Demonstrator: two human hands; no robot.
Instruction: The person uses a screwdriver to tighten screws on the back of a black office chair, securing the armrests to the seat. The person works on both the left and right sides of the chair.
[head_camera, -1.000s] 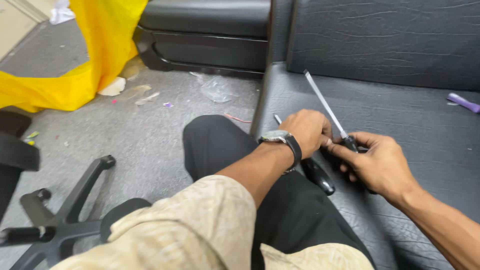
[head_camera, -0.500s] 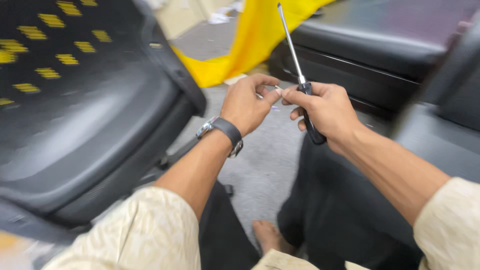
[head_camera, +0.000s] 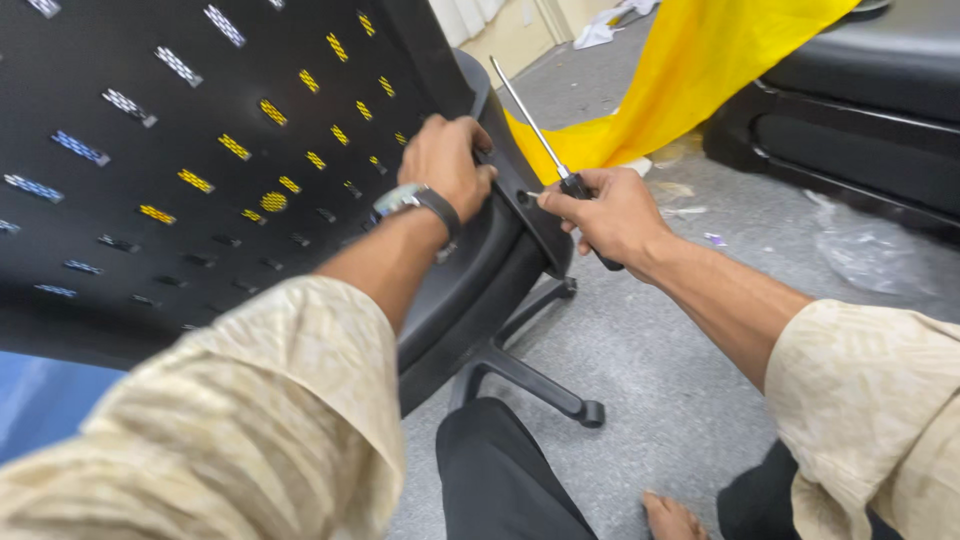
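**Both hands closed at the chair's edge**

The right hand (head_camera: 610, 215) has its grip closed around a screwdriver (head_camera: 553, 160), shaft angled up and far-left. The left hand (head_camera: 447, 160), wearing a wristwatch (head_camera: 412, 200), clamps its fingers over the rim of the tilted black office chair (head_camera: 200, 180). A yellow cloth (head_camera: 690, 80) lies on the floor behind. Both forearms reach forward, elbows bent.

— Any packages, labels, signs or screens in this view?

— No signs, and no labels that can be made out. The nearest thing to packaging is a crumpled clear plastic wrapper (head_camera: 868, 262) lying on the grey floor (head_camera: 660, 350) at the right, just before the dark sofa base (head_camera: 850, 150).

— And a screen?

— Only the wristwatch (head_camera: 405, 200) on the left arm; its pale face is turned aside, so it may be a dial or a display, I cannot tell.
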